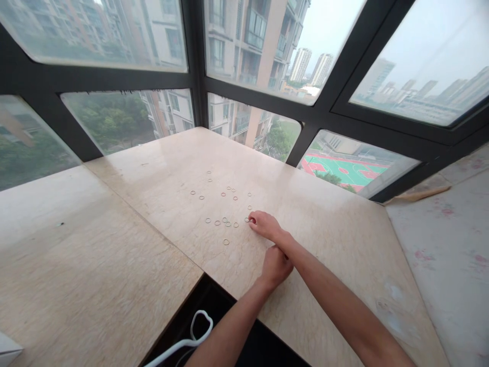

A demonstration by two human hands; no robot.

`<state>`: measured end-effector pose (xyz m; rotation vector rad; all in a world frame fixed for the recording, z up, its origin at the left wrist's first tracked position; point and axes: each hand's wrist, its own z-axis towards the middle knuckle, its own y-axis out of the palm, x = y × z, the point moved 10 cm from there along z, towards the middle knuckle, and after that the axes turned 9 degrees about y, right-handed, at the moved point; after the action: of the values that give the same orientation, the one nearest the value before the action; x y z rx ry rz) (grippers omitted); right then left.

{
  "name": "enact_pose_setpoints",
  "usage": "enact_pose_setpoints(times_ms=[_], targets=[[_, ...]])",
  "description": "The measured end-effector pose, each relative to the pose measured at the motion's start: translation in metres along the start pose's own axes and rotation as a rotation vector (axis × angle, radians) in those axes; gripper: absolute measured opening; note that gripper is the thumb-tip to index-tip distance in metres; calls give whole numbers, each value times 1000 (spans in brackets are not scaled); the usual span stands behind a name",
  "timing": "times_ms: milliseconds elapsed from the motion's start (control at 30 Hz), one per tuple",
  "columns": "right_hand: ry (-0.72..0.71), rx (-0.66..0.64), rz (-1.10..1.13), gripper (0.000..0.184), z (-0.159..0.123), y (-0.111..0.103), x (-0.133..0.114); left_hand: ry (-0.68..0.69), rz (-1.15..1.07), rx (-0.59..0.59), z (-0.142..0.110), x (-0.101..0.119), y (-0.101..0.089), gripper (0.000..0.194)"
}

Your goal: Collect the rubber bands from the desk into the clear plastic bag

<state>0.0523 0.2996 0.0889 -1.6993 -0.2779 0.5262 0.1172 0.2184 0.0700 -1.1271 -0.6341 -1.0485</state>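
Several small thin rings [225, 221], perhaps rubber bands, lie scattered on a pale marble sill [160, 168]. My right hand [264, 225] reaches out over the sill with its fingers pinched together on one small ring [247, 220] at the right edge of the scatter. My left hand [275, 266] rests on the marble just behind and partly under my right wrist. It is curled into a loose fist, and what it holds, if anything, is hidden.
Large dark-framed windows [194, 76] rise right behind the sill, showing tower blocks and a sports court below. A second marble slab [76, 265] lies at the left. A white cable [191, 339] sits in a dark gap at the near edge. A stained floor [446, 239] is at the right.
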Motion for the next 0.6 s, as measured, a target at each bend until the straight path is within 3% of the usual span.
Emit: enact_pose_setpoints(times_ms=[600], targets=[[-107,-113,-286,21,0,10,-20,-79,29,36,-2,-8,-1,18]])
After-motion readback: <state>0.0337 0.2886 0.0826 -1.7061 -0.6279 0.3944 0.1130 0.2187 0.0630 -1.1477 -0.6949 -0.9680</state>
